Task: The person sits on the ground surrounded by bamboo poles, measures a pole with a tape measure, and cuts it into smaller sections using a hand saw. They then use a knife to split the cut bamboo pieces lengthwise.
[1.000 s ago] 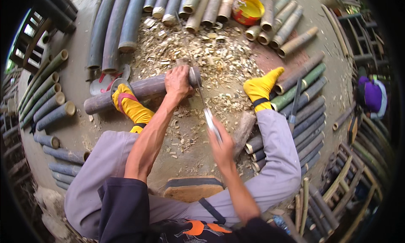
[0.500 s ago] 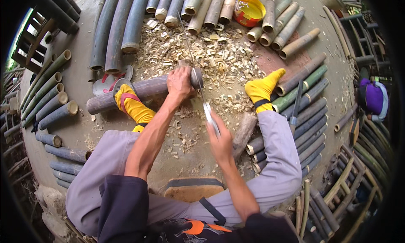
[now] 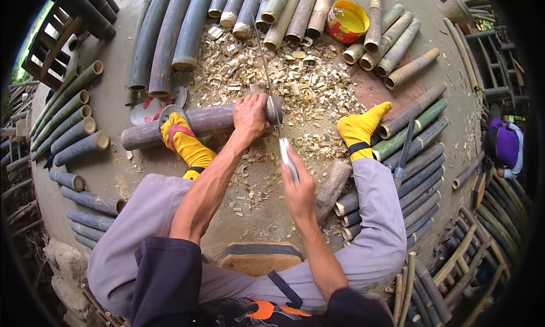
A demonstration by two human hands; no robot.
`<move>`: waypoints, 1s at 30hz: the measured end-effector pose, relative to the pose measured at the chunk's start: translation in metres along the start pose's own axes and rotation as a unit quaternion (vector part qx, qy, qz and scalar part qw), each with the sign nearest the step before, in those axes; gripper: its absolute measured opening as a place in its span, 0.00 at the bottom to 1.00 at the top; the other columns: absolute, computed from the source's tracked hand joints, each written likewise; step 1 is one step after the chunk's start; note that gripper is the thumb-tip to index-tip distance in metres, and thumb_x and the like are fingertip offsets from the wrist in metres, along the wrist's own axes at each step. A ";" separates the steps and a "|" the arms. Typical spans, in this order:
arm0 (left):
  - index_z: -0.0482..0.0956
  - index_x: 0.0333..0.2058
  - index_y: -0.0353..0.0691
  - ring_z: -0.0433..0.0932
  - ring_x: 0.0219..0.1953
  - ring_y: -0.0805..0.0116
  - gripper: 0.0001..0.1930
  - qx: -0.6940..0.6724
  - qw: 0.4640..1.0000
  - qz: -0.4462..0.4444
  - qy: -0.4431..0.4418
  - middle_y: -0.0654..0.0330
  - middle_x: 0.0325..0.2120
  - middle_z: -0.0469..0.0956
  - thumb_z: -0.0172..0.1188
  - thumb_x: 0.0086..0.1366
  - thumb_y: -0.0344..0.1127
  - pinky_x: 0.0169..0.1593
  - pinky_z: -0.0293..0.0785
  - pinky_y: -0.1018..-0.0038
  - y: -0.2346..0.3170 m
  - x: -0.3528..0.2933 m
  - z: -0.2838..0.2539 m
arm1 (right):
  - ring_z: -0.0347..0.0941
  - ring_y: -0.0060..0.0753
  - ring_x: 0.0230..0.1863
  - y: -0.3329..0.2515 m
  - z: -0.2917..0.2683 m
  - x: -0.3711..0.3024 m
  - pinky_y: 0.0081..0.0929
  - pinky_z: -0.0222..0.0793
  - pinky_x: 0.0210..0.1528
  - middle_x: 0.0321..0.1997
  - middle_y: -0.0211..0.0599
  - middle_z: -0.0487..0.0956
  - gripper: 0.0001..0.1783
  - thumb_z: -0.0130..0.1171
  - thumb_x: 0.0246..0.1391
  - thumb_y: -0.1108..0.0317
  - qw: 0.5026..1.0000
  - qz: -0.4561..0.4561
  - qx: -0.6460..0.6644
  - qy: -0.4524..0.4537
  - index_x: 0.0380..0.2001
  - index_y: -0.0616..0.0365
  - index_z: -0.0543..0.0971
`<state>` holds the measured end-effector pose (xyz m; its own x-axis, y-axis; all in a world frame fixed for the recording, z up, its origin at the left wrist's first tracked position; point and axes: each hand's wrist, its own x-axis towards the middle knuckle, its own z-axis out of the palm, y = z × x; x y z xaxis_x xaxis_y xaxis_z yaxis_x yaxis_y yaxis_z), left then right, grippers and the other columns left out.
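Note:
A dark, thick bamboo pole [image 3: 196,119] lies crosswise in front of me. My left hand [image 3: 250,115] is closed over it close to its right end. In my right hand [image 3: 298,182] is the pale handle of a hand saw [image 3: 288,161], fingers wrapped round it. The saw's long thin blade points away from me and crosses the pole just right of my left hand; how deep it sits in the bamboo cannot be made out. My left foot, in a yellow sock [image 3: 190,151] and a sandal, rests against the pole. Something short and pale [image 3: 258,89] shows beyond the pole.
Wood chips [image 3: 306,88] cover the ground ahead. Bamboo poles [image 3: 184,37] lie in rows around me. A red and yellow bucket [image 3: 347,21] stands at the far side. A large knife [image 3: 404,153] lies by my right leg, near a short log [image 3: 334,185]. A person in purple [image 3: 505,145] is far right.
The view has shifted slightly, moving the scene to the right. Against the pole, the saw handle and my right hand are a little farther forward. My left hand keeps its hold.

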<state>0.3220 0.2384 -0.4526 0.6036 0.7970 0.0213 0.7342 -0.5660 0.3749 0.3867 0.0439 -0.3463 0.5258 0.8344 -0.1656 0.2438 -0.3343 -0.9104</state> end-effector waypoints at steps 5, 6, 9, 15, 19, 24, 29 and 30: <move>0.74 0.40 0.42 0.76 0.46 0.58 0.29 0.008 1.000 -0.012 -0.020 0.57 0.38 0.78 0.72 0.33 0.36 0.50 0.69 0.64 -0.010 -0.003 -0.007 | 0.77 0.25 0.42 0.013 -0.022 -0.066 0.22 0.72 0.42 0.47 0.45 0.81 0.21 0.54 0.57 0.75 0.995 -0.037 -0.092 0.004 0.55 0.66 0.73; 0.74 0.40 0.42 0.76 0.45 0.58 0.29 0.016 1.000 -0.018 -0.020 0.57 0.38 0.78 0.72 0.34 0.36 0.51 0.69 0.64 -0.008 -0.005 -0.007 | 0.77 0.32 0.45 0.014 -0.042 -0.114 0.27 0.72 0.47 0.47 0.48 0.80 0.21 0.54 0.56 0.78 0.997 0.066 -0.037 -0.016 0.54 0.67 0.73; 0.74 0.40 0.42 0.76 0.45 0.59 0.29 0.038 0.999 -0.013 0.004 0.57 0.37 0.78 0.72 0.34 0.37 0.51 0.68 0.64 -0.004 -0.001 0.001 | 0.76 0.32 0.48 0.026 -0.071 -0.226 0.29 0.71 0.50 0.49 0.50 0.79 0.21 0.52 0.55 0.79 0.992 0.114 -0.057 -0.001 0.54 0.70 0.73; 0.73 0.40 0.42 0.76 0.46 0.59 0.30 -0.015 1.000 0.011 -0.001 0.57 0.38 0.78 0.74 0.34 0.37 0.54 0.68 0.64 0.020 0.014 0.005 | 0.75 0.23 0.40 -0.001 -0.012 0.001 0.22 0.72 0.41 0.46 0.45 0.81 0.21 0.54 0.58 0.75 0.999 -0.002 -0.006 0.034 0.56 0.64 0.73; 0.73 0.41 0.41 0.76 0.46 0.59 0.31 0.009 1.000 -0.016 -0.015 0.56 0.38 0.78 0.74 0.34 0.37 0.53 0.68 0.63 -0.008 -0.006 -0.009 | 0.76 0.23 0.39 0.006 -0.018 -0.049 0.22 0.72 0.40 0.48 0.46 0.80 0.22 0.55 0.57 0.77 0.996 0.015 -0.083 -0.025 0.56 0.64 0.73; 0.73 0.42 0.42 0.76 0.47 0.59 0.30 0.021 0.999 -0.020 -0.017 0.57 0.39 0.78 0.72 0.35 0.36 0.53 0.68 0.64 0.004 -0.001 0.004 | 0.81 0.35 0.38 0.032 -0.071 -0.191 0.29 0.76 0.40 0.43 0.51 0.82 0.21 0.56 0.56 0.77 0.993 0.052 -0.106 0.019 0.54 0.65 0.74; 0.73 0.42 0.42 0.75 0.48 0.60 0.32 0.013 1.000 -0.014 -0.010 0.57 0.40 0.78 0.74 0.34 0.37 0.53 0.68 0.64 0.005 0.001 -0.002 | 0.76 0.25 0.24 0.019 -0.003 -0.012 0.27 0.72 0.28 0.36 0.46 0.83 0.20 0.54 0.60 0.73 0.989 -0.131 -0.033 0.059 0.56 0.62 0.73; 0.73 0.41 0.42 0.76 0.48 0.60 0.31 0.015 1.000 -0.014 -0.015 0.57 0.39 0.78 0.75 0.35 0.38 0.53 0.68 0.65 0.005 0.002 -0.004 | 0.74 0.23 0.22 0.006 0.004 0.011 0.27 0.72 0.27 0.35 0.45 0.83 0.21 0.54 0.60 0.73 0.997 -0.058 -0.032 0.031 0.56 0.63 0.72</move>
<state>0.3256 0.2381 -0.4470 0.5919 0.8059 -0.0160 0.7593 -0.5508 0.3466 0.3905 0.0526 -0.3555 0.5394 0.8413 -0.0348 0.3566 -0.2657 -0.8957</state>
